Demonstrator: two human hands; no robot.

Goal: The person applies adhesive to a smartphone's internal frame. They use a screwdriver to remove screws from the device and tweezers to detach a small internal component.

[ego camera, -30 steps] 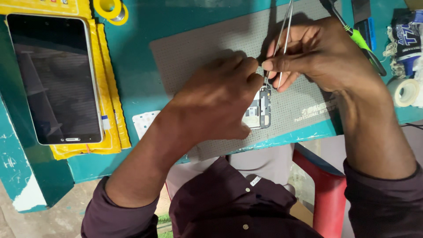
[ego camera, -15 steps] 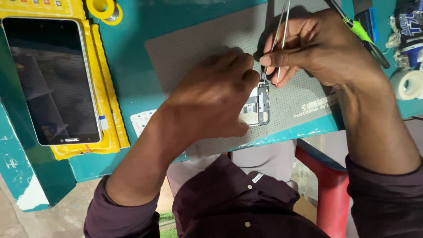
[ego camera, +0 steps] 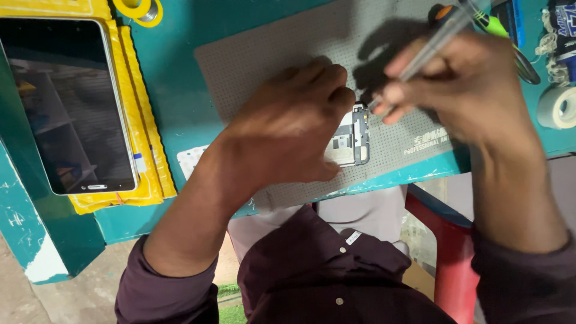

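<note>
While the left hand (ego camera: 288,132) presses flat over an opened phone frame (ego camera: 350,141) on the grey perforated mat (ego camera: 252,60), its grip spread wide and closed on nothing, the right hand (ego camera: 474,90) pinches metal tweezers (ego camera: 429,45), tips at the frame's top edge. At far left a dark-screened tablet (ego camera: 66,108) lies on a yellow padded envelope (ego camera: 141,138) on the teal desk (ego camera: 174,114). One yellow tape roll (ego camera: 139,8) sits above, a white one (ego camera: 558,108) at far right

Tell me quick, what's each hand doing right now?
Left hand: palm down, pressing on the small phone frame on the grey mat; not gripping it.
Right hand: closed on metal tweezers, tips down at the frame.
</note>
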